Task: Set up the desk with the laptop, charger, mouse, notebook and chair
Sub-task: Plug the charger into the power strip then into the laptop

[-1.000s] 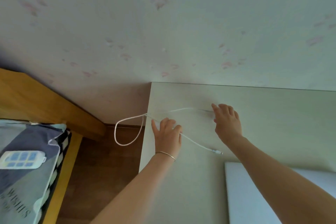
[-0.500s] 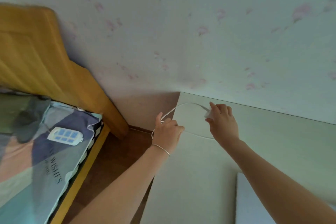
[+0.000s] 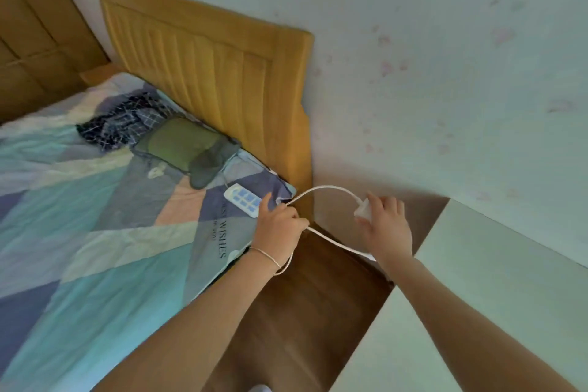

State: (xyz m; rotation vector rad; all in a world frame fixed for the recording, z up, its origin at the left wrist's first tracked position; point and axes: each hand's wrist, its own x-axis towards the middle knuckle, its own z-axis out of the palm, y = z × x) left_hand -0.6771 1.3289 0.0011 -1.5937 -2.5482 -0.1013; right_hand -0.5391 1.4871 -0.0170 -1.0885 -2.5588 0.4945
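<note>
A white charger block (image 3: 363, 211) is gripped in my right hand (image 3: 385, 226), held in the air over the gap between the bed and the pale desk (image 3: 496, 289). Its white cable (image 3: 324, 189) arcs leftward into my left hand (image 3: 280, 226), which is closed around it, then trails down behind my left wrist and across to my right wrist. A white power strip (image 3: 243, 200) with blue sockets lies on the bed corner, just left of my left hand. The laptop, mouse, notebook and chair are out of view.
A bed with a patchwork blue cover (image 3: 95, 232) and an orange wooden headboard (image 3: 216, 73) fills the left. A green pillow (image 3: 184, 145) and dark checked cloth (image 3: 124, 121) lie near the headboard. Brown wooden floor (image 3: 302, 312) shows between bed and desk. A wardrobe (image 3: 31, 41) stands far left.
My view has swung left from the desk to the bed. Both hands lifted the charger and cable off the desk and carried them left toward the power strip.
</note>
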